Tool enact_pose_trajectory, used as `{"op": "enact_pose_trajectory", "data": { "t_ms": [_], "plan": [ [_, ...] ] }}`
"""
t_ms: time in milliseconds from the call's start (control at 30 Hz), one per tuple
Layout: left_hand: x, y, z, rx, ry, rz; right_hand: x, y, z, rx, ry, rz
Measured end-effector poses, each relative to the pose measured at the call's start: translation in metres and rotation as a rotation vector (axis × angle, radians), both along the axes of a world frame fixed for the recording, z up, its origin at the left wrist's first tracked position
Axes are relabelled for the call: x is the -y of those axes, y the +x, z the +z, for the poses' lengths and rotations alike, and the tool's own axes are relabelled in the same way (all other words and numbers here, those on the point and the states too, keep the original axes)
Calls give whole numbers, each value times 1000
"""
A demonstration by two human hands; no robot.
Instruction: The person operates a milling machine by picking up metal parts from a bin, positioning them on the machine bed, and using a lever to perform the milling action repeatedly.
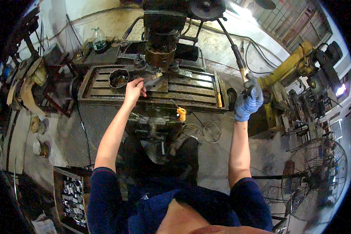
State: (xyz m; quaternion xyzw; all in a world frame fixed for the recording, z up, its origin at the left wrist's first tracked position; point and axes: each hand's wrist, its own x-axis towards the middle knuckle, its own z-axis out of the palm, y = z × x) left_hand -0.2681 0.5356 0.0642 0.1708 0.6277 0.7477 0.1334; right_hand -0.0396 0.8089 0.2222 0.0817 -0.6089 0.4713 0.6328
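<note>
My bare left hand (135, 89) is over the slotted machine table (144, 94), its fingers pinched together. Just beyond the fingertips is a small pale piece (158, 75), and whether the hand holds it is hard to see. A round dark tin (119, 78) with murky contents stands on the table left of that hand. My right hand (249, 99), in a blue-grey glove, is closed round the lower end of a long lever (238, 56) that slopes down from the machine. The dark machine head (161, 52) hangs above the table's middle.
A yellow air gun (181, 114) hangs at the table's front edge. A yellow-handled tool (219, 100) lies at its right end. A plastic bottle (99, 39) stands back left, a crate of metal parts (72, 199) lower left, and a large fan (314, 179) lower right.
</note>
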Motion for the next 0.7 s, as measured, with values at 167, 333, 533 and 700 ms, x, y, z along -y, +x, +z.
{"op": "enact_pose_trajectory", "data": {
  "t_ms": [167, 333, 533, 700],
  "plan": [
    [-2, 5, 5, 26, 6, -2, -4, 3, 10, -8, -16, 21],
    [3, 1, 6, -39, -58, -13, 12, 12, 29, 88, -58, -142],
    [1, -4, 5, -14, -50, -10, -4, 6, 39, -1, -6, 2],
    [-1, -6, 4, -26, -44, -4, -1, 0, 51, -78, -20, -106]
  ]
}}
